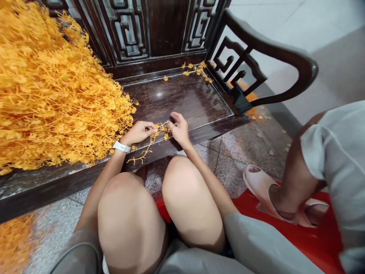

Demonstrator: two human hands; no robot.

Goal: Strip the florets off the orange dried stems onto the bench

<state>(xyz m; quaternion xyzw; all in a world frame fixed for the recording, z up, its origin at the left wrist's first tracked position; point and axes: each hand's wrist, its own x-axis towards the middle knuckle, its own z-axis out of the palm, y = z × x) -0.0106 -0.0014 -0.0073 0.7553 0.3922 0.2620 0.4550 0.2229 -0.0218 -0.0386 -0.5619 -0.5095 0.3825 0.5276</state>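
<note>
A thin yellow plastic flower stem (146, 151) with small blossoms stretches between my two hands over the front edge of the dark wooden bench (176, 91). My left hand (139, 131), with a white watch on the wrist, pinches the stem between thumb and fingertips. On the right, my right hand (179, 129) has its thumb and index finger at the other end of the stem, the remaining fingers curled loosely. The stem's bare branched tail hangs down below my left hand. Close by on the left rises a large heap of yellow plastic flower stems (62, 99).
Several loose yellow blossoms (199, 69) lie in the bench's back right corner, beside the curved armrest (273, 57). At right another person's leg (299, 167) stands close, its pink slipper (261, 186) on something red (325, 232). Orange bits (17, 239) litter the floor.
</note>
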